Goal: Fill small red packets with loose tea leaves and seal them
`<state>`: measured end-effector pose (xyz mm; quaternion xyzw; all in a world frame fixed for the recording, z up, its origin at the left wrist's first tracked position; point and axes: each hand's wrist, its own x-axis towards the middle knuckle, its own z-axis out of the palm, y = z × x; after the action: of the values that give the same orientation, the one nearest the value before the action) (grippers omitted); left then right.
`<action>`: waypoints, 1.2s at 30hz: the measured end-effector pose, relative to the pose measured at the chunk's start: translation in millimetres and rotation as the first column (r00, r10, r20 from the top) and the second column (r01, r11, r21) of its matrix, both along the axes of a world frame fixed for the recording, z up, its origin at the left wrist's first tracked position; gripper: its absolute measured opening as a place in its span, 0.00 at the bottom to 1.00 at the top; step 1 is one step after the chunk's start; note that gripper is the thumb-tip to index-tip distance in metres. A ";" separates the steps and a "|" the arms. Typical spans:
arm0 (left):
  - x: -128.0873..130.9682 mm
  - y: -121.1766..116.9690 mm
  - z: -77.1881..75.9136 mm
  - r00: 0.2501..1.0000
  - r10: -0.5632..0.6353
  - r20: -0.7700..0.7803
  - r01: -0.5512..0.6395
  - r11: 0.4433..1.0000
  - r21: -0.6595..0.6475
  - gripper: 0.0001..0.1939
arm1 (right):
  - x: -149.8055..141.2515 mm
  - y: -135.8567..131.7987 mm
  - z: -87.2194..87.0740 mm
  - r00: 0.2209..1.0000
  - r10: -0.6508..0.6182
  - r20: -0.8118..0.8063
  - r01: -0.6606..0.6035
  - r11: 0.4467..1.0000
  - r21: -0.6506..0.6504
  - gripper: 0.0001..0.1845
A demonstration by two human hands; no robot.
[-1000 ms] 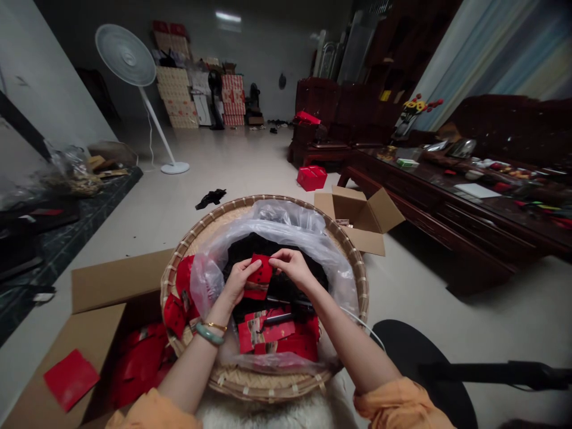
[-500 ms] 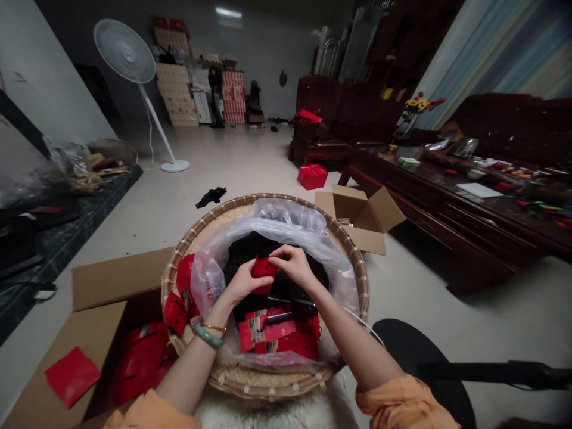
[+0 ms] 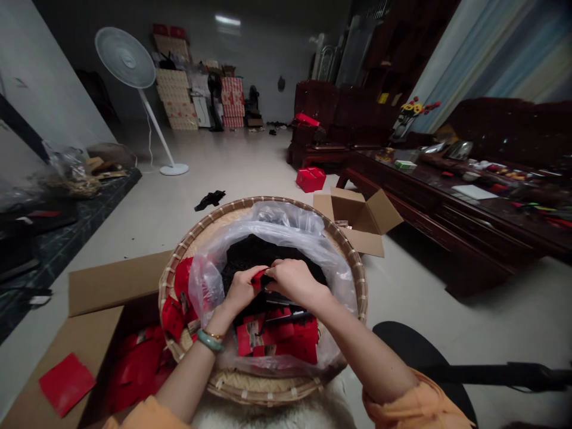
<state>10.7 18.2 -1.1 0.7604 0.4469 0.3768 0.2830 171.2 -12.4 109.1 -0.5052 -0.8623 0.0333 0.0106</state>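
Note:
My left hand (image 3: 240, 292) is closed around a small red packet (image 3: 258, 279) above the middle of a round woven basket (image 3: 363, 292). My right hand (image 3: 292, 280) pinches at the packet's top edge, its fingertips partly hidden behind the hand. Below both hands, a clear plastic bag (image 3: 342, 277) lines the basket and holds a dark, loose mass (image 3: 250, 247). Flat red packets (image 3: 288, 345) lie at the bag's near side, with a slim dark handled tool (image 3: 286, 318) across them. More red packets (image 3: 173, 319) rest between bag and basket rim on the left.
A cardboard box (image 3: 96, 339) of red packets stands left of the basket, one packet (image 3: 67, 384) on its flap. Beyond the basket's right side is an open carton (image 3: 348, 208). A black round base (image 3: 415, 357) with a pole sits at the right.
The packet was facing me, flat and more visible; now it is tilted and mostly covered by my fingers. My right hand has turned over and lowered against its top edge.

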 end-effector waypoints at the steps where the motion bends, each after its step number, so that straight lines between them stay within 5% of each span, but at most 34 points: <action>1: -0.3 0.2 -0.2 1.000 0.002 -0.012 -0.002 1.000 0.010 0.20 | -4.4 0.4 -0.8 0.999 -0.037 0.015 0.038 0.999 -0.016 0.14; 5: -1.2 0.7 -3.2 0.997 0.007 -0.078 -0.005 1.000 0.029 0.24 | -17.0 4.2 -10.6 0.991 -0.128 0.039 0.128 0.992 -0.005 0.10; 10: -1.6 -0.2 -5.6 0.995 0.022 -0.096 -0.021 1.000 0.007 0.25 | -15.4 10.3 -21.3 0.996 -0.085 0.003 0.085 0.995 0.048 0.08; 22: 2.6 2.3 -6.4 0.999 0.043 -0.010 -0.043 0.997 -0.062 0.15 | 9.6 16.4 -12.0 0.951 0.002 -0.308 0.007 1.000 0.026 0.09; 27: 1.0 3.5 -6.6 0.999 0.024 0.038 -0.020 0.996 -0.082 0.13 | 19.9 25.3 -19.1 0.816 -0.007 -0.578 -0.025 0.999 -0.048 0.09; 30: -2.5 4.7 -5.9 0.995 0.030 0.099 -0.019 0.993 -0.114 0.15 | 36.5 29.5 -23.0 0.691 -0.141 -0.709 0.068 0.989 -0.130 0.11; 33: -4.4 5.4 -3.9 0.983 0.045 0.178 -0.013 0.985 -0.174 0.14 | 51.4 26.9 -25.1 0.729 -0.196 -0.656 0.161 0.980 -0.115 0.12; 36: -1.6 4.9 -0.9 0.966 0.036 0.255 0.034 0.964 -0.265 0.15 | 50.0 20.9 -30.7 0.771 -0.128 -0.624 0.121 0.991 -0.054 0.25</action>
<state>9.1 23.0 -2.0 0.6595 0.4534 0.4088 0.4386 221.3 8.5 78.5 -0.5213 -0.7743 0.2032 0.2955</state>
